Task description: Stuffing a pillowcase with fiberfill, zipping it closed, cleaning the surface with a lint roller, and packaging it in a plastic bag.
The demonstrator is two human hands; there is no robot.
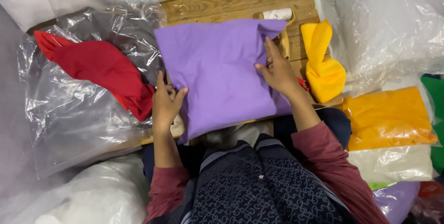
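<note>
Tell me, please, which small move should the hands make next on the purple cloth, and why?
Probably the right hand should smooth toward the folded top right corner of the purple cloth, because that corner is turned over near the fingers, while the left hand pins the lower left edge on the wooden board.

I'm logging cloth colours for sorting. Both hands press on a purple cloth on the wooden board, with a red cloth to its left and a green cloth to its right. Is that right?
Not quite: the folded cloth just right of the purple cloth is yellow, not green, as the head view shows. The rest holds: the left hand and right hand press on the purple cloth on the wooden board, and the red cloth lies to its left.
</note>
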